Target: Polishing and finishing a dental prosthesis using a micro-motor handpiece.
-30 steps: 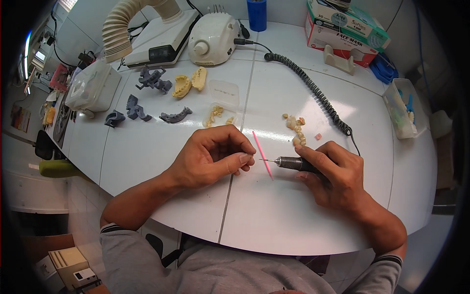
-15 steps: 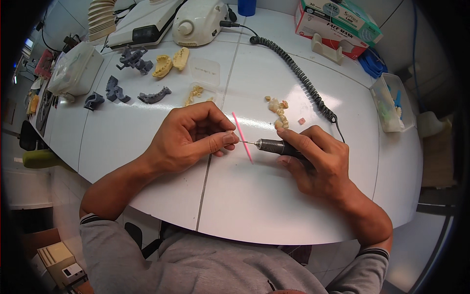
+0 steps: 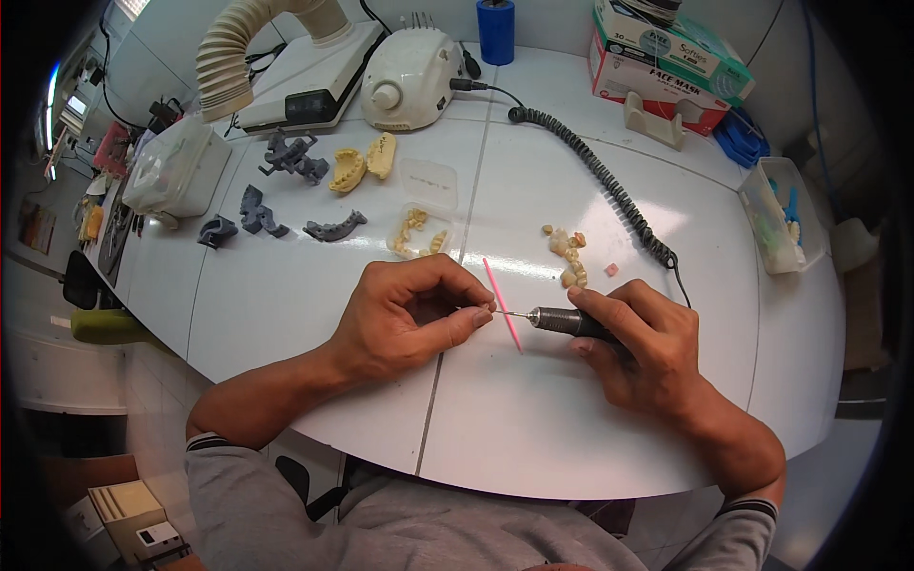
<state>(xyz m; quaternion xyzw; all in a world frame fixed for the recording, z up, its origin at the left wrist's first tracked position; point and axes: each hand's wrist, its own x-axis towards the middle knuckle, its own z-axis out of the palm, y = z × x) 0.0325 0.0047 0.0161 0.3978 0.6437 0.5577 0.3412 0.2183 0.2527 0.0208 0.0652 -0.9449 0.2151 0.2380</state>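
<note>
My right hand [image 3: 652, 347] grips a black rotary handpiece [image 3: 576, 323] like a pen, its thin metal bur pointing left. The fingers of my left hand [image 3: 409, 309] are pinched together at the bur's tip; whatever lies between them is too small and hidden to make out. Beneath the bur, a bright pink stick [image 3: 503, 305] lies slantwise on the white table. Tooth-coloured dental crowns and bridges [image 3: 571, 255] are loose beyond my right hand, beside a small pink piece [image 3: 611, 270]. More tooth-coloured pieces sit in a clear open box [image 3: 422, 230] past my left hand.
A coiled black cord [image 3: 609, 171] runs from the white control unit [image 3: 405, 81] toward the handpiece. Grey dental models [image 3: 295, 157] and yellow casts [image 3: 348, 169] stand back left, near a beige hose [image 3: 221, 67]. Mask boxes [image 3: 666, 67] and a clear bin [image 3: 783, 214] line the right.
The whole view has shifted, so the table and hands appear lower and farther right. Both hands keep nearly the same pose, with the bur still at the left fingertips.
</note>
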